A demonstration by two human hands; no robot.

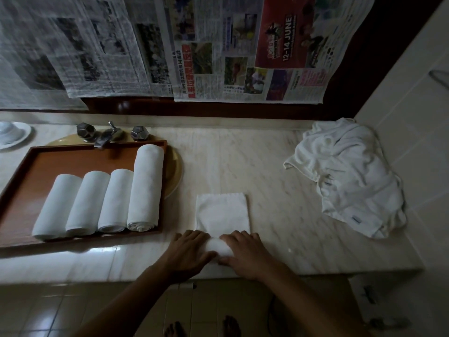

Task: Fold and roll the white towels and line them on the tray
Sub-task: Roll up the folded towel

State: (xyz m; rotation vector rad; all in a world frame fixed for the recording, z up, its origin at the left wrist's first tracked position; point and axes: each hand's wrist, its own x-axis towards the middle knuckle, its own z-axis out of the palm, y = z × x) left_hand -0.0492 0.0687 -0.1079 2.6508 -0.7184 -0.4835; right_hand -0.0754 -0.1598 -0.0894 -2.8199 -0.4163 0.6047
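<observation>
A folded white towel (222, 211) lies as a narrow strip on the marble counter, its near end rolled up. My left hand (189, 251) and my right hand (245, 251) lie side by side on that roll, fingers curved over it. Left of them a brown wooden tray (60, 159) holds several rolled white towels (104, 203) lined side by side; the rightmost roll is longer than the others. A heap of loose white towels (345, 176) sits at the counter's far right.
The tray rests partly over a sink with a chrome tap (111, 135) and two knobs behind it. A white dish (12, 135) stands at the far left. Newspaper sheets (194, 49) hang on the wall behind. A tiled wall bounds the right.
</observation>
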